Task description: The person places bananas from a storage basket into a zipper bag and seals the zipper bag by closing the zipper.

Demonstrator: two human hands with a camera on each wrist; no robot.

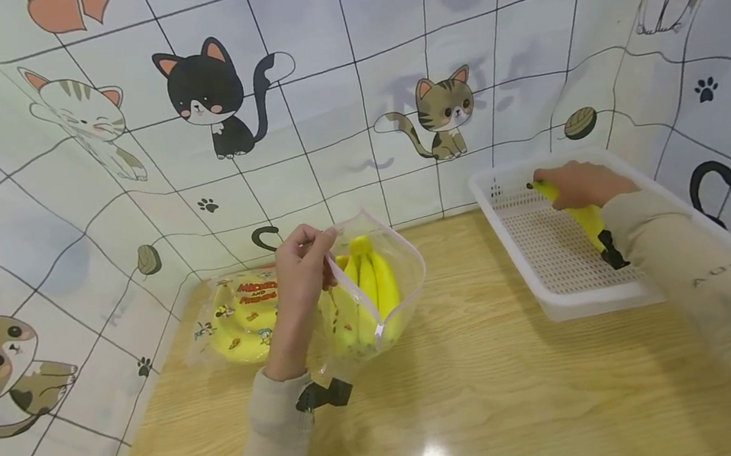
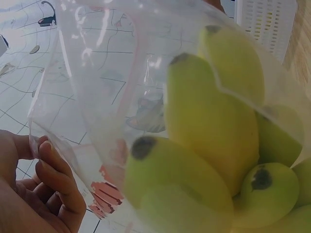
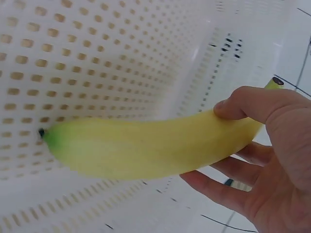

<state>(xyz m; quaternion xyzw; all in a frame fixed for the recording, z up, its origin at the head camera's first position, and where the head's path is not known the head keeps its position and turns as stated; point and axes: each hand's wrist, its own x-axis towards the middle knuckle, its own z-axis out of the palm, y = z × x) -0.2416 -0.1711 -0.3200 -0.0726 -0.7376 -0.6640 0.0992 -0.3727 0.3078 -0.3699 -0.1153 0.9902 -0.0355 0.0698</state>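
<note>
My left hand (image 1: 304, 263) pinches the open rim of a clear zip bag (image 1: 407, 253) with a pink edge and a white slider. Inside it stands a bunch of yellow bananas (image 1: 375, 280); their greenish, dark-tipped ends (image 2: 209, 102) fill the left wrist view. On the right, my right hand (image 1: 578, 184) grips a single banana (image 3: 146, 148) near its stem end, thumb on one side and fingers on the other. That banana is over the white perforated basket (image 1: 506, 240), its green tip close to the basket's holed surface in the right wrist view.
Left of the open bag lies another clear printed bag (image 1: 256, 292) with bananas in it, partly behind my left forearm. The wooden table (image 1: 483, 382) meets walls covered with a cat-patterned sheet (image 1: 336, 108) at the back and sides.
</note>
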